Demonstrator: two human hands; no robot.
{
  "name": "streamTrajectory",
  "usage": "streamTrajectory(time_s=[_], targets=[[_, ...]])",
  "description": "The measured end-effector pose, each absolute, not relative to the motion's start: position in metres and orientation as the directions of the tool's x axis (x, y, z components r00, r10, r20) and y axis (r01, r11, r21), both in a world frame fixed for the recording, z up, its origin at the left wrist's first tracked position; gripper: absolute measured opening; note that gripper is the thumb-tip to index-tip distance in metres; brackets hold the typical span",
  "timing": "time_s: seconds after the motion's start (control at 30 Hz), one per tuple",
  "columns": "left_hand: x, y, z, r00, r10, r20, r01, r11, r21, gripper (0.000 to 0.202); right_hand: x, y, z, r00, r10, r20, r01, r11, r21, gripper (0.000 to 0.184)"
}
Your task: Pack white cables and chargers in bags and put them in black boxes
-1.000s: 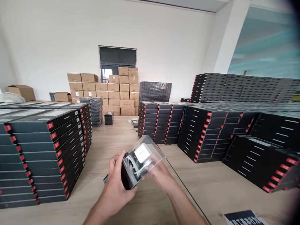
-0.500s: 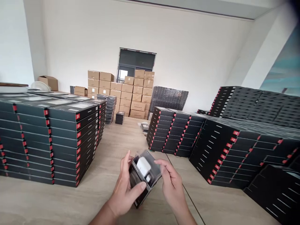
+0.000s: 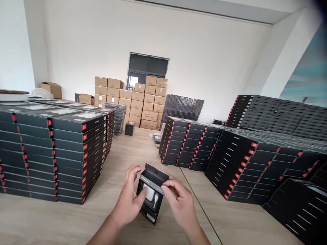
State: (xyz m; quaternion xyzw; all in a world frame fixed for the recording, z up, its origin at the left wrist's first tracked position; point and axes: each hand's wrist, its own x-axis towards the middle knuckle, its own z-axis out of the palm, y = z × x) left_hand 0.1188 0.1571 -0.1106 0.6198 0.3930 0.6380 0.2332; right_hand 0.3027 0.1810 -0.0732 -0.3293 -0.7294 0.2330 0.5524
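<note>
Between my hands, over the wooden table, is a small black retail box (image 3: 151,211) with a clear window. Through the window show a white charger (image 3: 150,193) and a white cable plug. The box's top flap (image 3: 154,172) stands up, open. My left hand (image 3: 129,200) grips the left side, its thumb pressed on the window. My right hand (image 3: 180,200) pinches the upper right edge near the flap with thumb and fingers. The fingertips behind the box are hidden.
Tall stacks of black boxes with red tabs stand on the left (image 3: 68,153) and on the right (image 3: 235,166). Brown cartons (image 3: 138,105) are piled at the back wall. A small black stack (image 3: 129,128) sits on the table (image 3: 122,153). A seam runs between table tops.
The charger and its clear tray, sticking out at the top before, are now inside the box. The box has turned more upright, and my right hand has moved onto its upper edge.
</note>
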Motion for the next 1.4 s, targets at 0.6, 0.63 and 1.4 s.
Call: streamTrajectory(time_s=[0.6, 0.63, 1.4], targets=[[0.106, 0.144, -0.090, -0.020, 0.750, 0.662, 0.160, -0.651, 0.742, 0.018, 0.305, 0.176, -0.066, -0.237, 0.687, 0.687, 0.225, 0.727, -0.649, 0.009], [0.104, 0.143, -0.087, 0.000, 0.741, 0.672, 0.178, -0.661, 0.729, 0.016, 0.305, 0.176, -0.066, -0.238, 0.700, 0.673, 0.220, 0.714, -0.664, 0.009], [0.147, 0.134, -0.099, -0.289, 0.835, 0.467, 0.643, -0.192, 0.741, 0.110, 0.297, 0.182, -0.073, -0.014, 0.856, 0.517, 0.108, 0.516, -0.850, 0.029]])
